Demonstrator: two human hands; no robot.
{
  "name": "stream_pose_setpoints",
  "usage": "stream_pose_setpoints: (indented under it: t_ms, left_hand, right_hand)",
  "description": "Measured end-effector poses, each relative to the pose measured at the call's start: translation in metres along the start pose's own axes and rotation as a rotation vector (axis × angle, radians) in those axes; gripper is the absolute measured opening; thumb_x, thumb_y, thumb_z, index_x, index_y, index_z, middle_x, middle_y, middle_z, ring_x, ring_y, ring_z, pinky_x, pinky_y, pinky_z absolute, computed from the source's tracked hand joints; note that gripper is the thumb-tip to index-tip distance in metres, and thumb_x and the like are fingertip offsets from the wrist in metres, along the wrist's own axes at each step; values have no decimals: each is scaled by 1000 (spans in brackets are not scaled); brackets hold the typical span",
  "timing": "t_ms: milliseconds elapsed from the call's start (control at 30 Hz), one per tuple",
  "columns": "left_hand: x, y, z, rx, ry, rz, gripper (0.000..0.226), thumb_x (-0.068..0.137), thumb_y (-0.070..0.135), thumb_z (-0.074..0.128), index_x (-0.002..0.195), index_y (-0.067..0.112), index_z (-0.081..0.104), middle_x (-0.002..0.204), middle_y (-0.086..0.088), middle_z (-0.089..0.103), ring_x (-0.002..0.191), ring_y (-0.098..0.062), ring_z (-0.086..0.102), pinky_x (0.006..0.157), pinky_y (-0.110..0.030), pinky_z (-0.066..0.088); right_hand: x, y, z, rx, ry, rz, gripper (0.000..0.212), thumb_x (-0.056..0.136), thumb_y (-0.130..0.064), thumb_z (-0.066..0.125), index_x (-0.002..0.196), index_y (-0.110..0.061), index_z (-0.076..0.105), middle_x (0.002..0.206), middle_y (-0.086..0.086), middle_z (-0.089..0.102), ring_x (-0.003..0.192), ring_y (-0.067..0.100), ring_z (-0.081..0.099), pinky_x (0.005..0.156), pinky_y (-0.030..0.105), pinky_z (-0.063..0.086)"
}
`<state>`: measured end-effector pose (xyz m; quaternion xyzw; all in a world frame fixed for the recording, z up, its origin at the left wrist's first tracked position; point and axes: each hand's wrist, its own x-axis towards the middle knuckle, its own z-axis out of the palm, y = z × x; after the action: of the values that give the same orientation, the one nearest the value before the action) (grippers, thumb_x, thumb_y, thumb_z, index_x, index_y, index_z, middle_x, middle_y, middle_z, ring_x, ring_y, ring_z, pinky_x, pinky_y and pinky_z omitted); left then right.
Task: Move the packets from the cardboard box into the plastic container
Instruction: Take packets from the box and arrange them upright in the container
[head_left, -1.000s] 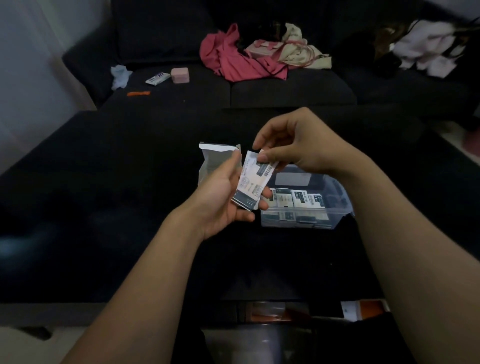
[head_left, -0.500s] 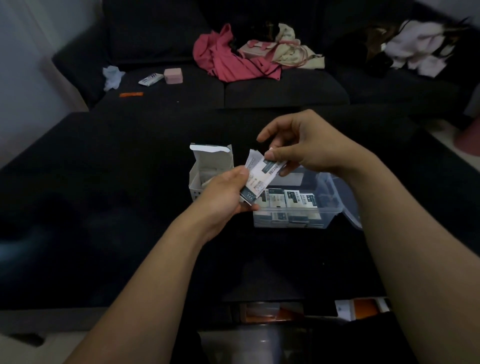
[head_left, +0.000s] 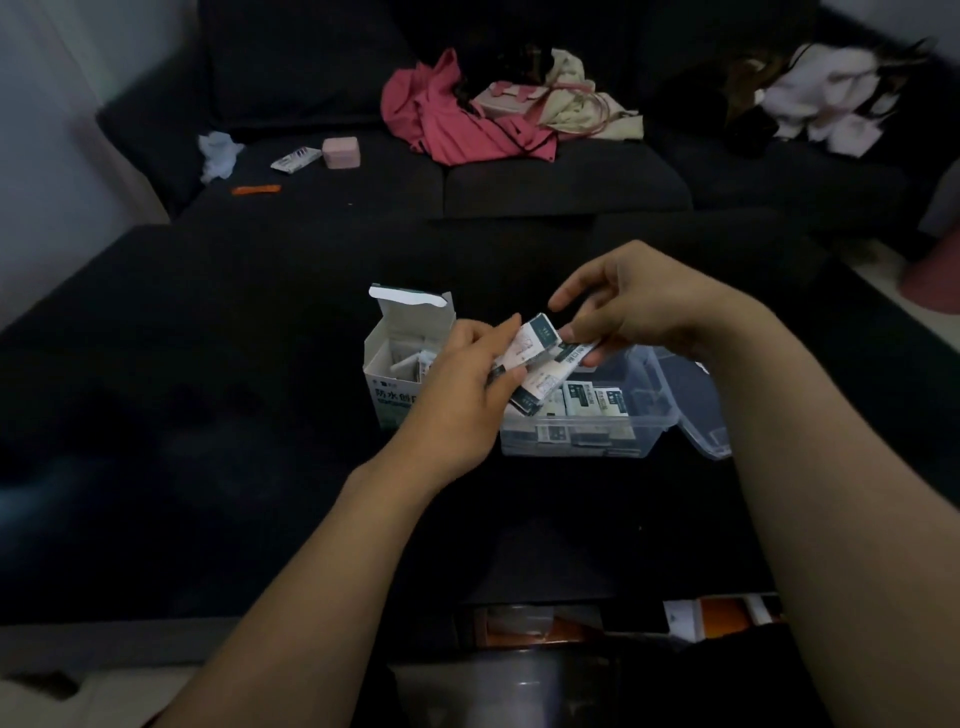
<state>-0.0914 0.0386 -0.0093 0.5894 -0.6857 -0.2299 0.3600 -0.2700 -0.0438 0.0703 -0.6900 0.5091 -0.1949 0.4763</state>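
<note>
Risk: thin, slick white-and-dark flat paper packets (head_left: 535, 364), held centre frame btwn both hands above the clear plastic container (head_left: 587, 441), could fan out and drop. Left hand (head_left: 467, 384) fingers clamp the stack; right hand (head_left: 634, 312) fingers pinch the top one. Open white cardboard box (head_left: 400, 358), stiff, w/ more packets, sits left of it.
</note>
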Motion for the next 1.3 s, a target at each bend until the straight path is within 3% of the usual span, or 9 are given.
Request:
stream_pose_setpoints:
  t_ms: [200,367,500,667,833,1000,1067,1200,1300]
  left_hand:
    - [3,3,4,123,68,87,57,100,19,60,153,15,40,120,7,44,104,5,40,89,5,27]
    - [3,5,-1,149,-9,154,48,98,15,62,145,20,52,119,9,47,103,5,42,88,2,29]
    - [0,4,-1,131,-142,221,49,97,15,63,145,24,54,122,10,50,113,-8,49,96,-18,40]
    - [0,0,-6,168,-154,216,51,96,12,65,145,24,54,124,16,48,119,-3,47,98,-3,32]
    - [-1,2,-8,185,-151,219,52,96,16,65,146,28,52,120,12,48,113,-5,48,98,-16,38]
    - [1,5,-5,60,-134,173,55,95,8,65,145,29,53,113,12,50,108,2,50,93,-8,39]
    - [2,6,-5,13,-154,140,56,94,7,66,143,31,54,115,10,53,109,0,53,95,-12,42]
    - [2,5,-9,-98,-191,81,50,92,8,70,137,29,61,121,14,58,110,5,58,92,-6,44]
    - [4,4,-14,-293,-217,-17,47,92,4,70,135,24,64,126,7,65,113,-2,64,97,-20,52]
  right_hand:
    - [3,7,6,-62,107,-104,26,88,3,68,113,-6,66,88,17,72,70,19,75,57,21,58]
    - [-1,19,-6,-76,82,-121,29,88,5,69,116,-4,67,82,17,69,67,18,71,58,24,59]
    - [-6,27,-15,-1,26,-116,30,87,5,69,116,-3,66,80,16,67,62,16,67,55,20,57]
    - [-17,37,-35,-21,13,-100,32,87,6,69,118,-2,66,81,16,68,75,27,65,58,20,58]
    - [-23,33,-49,175,-109,-170,32,78,-7,74,109,-12,71,83,12,71,80,25,65,67,28,57]
    - [-13,30,-19,154,-139,-246,23,85,3,70,107,-6,70,79,7,68,73,13,68,62,21,55]
    - [-10,29,-13,169,-150,-249,22,88,3,68,108,-5,69,79,5,69,75,14,70,64,23,57]
    - [-6,30,-7,145,-152,-257,22,87,2,70,108,-2,69,81,7,70,77,18,70,67,28,60]
    - [-5,32,-5,129,-127,-251,22,85,2,71,107,-3,70,81,7,71,73,14,70,60,22,56]
